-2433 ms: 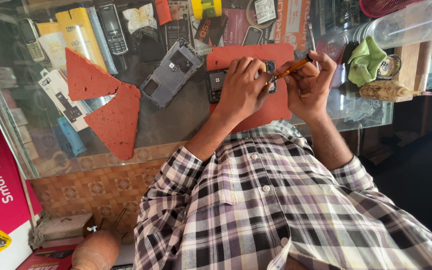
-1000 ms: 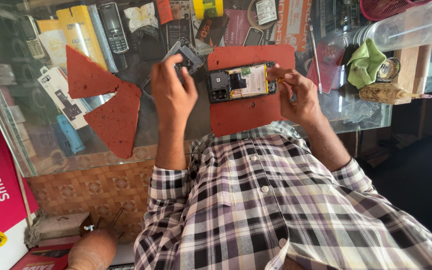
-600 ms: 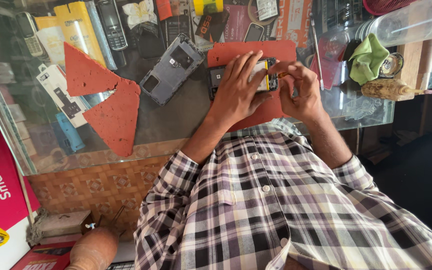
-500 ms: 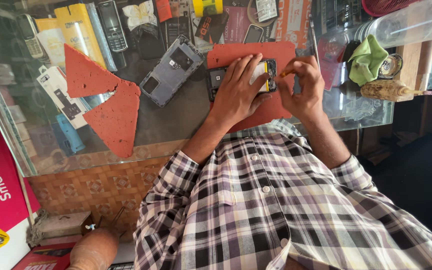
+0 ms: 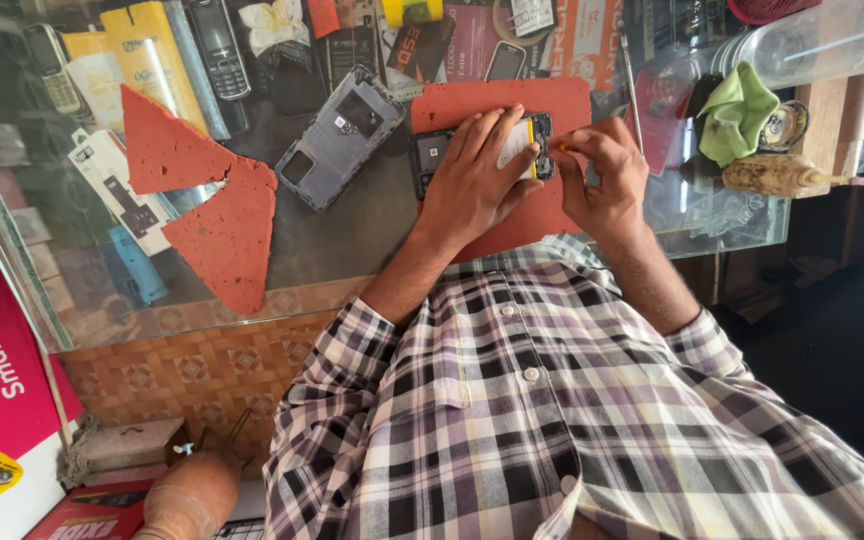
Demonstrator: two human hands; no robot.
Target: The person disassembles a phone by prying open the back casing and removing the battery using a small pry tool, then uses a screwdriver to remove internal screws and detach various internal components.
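Both hands are seen on an opened phone that lies on a red mat on the glass surface. Left hand is laid flat over the phone's middle, fingers spread and pressing it down; nothing is gripped. Right hand is pinched at the phone's right end, with a small orange tip showing between fingertips; what exactly is held cannot be told.

Phone's long axis is run left-right across the view, parallel to the near edge of the surface. Dark end is pointed left, past the left hand's knuckles; the end with the yellow strip is pointed right, toward the right hand. Open side is faced up.

Detached grey back cover is lying to the left, off the mat, tilted diagonally, well apart from both hands. Two red triangular mat pieces are lying further left. Green cloth is placed to the right, beside a wooden-handled tool.
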